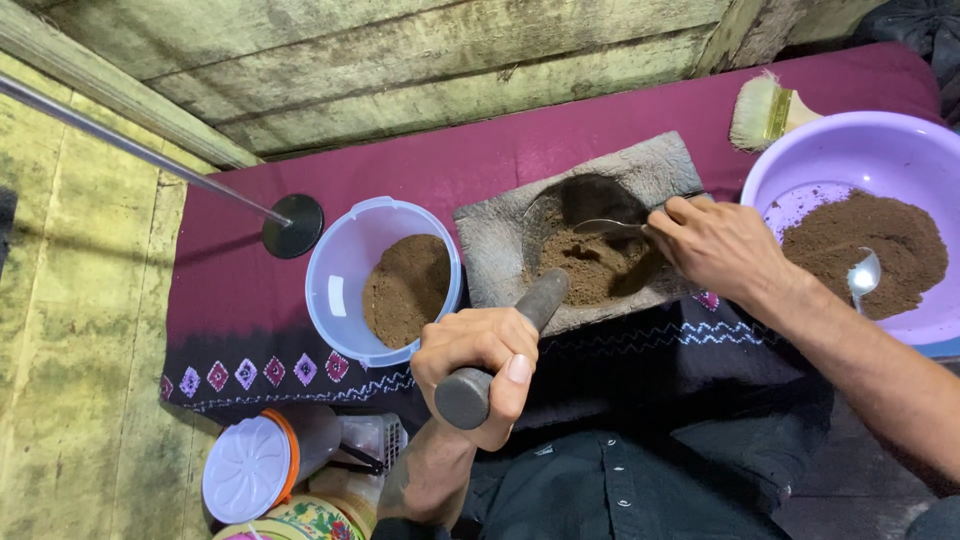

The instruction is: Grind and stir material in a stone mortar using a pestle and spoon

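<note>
Left hand [480, 365] wraps tight around a dark stone pestle [505, 345], whose far end rests in brown powder [590, 265] inside the stone mortar [520, 235], just right of a pale tub [345, 265] of powder. Right hand [715, 245] pinches a spoon [605, 226] over the mortar; a purple basin [850, 150] sits rightmost.

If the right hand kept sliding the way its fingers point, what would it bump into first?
Probably the far wall of the grey stone mortar: the right hand points left, its metal spoon over the brown powder. Depth is hard to judge.
</note>
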